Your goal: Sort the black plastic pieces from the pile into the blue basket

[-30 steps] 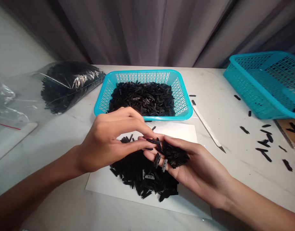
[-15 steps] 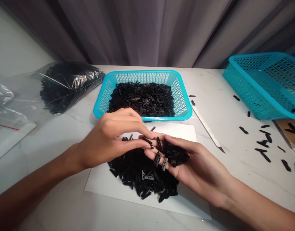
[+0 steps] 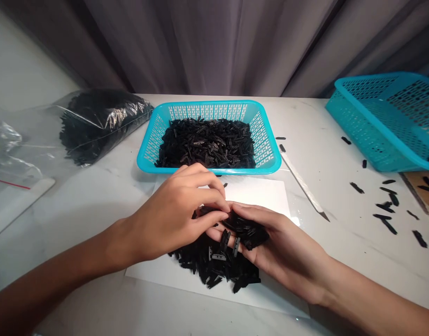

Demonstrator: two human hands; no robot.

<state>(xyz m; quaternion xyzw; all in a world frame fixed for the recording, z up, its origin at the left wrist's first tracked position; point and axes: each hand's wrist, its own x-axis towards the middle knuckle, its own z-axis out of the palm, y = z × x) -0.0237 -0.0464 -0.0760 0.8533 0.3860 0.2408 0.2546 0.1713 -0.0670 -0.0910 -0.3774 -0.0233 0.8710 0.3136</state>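
My right hand [image 3: 284,247] is cupped palm up, with a handful of small black plastic pieces [image 3: 247,228] in it. Two of them, with small holes, lie across its fingers. My left hand [image 3: 179,214] reaches over from the side, thumb and forefinger pinched on a small black piece at the right hand's fingertips; the fingers partly cover it. Below both hands, a heap of the same pieces [image 3: 217,270] lies on a white sheet of paper [image 3: 162,283]. Just beyond stands a turquoise plastic basket [image 3: 207,171] holding many more pieces.
A clear plastic bag of black pieces [image 3: 99,126] lies at the left. Right of the basket is a white-handled craft knife [image 3: 303,186], its blade toward me. Another turquoise basket [image 3: 378,140] stands at the far right, near scattered black pieces [image 3: 385,205] and a brown board [image 3: 419,189].
My left hand has moved slightly right and closer over the right hand's fingers. The right hand has shifted a little left, its thumb now further over the handful.
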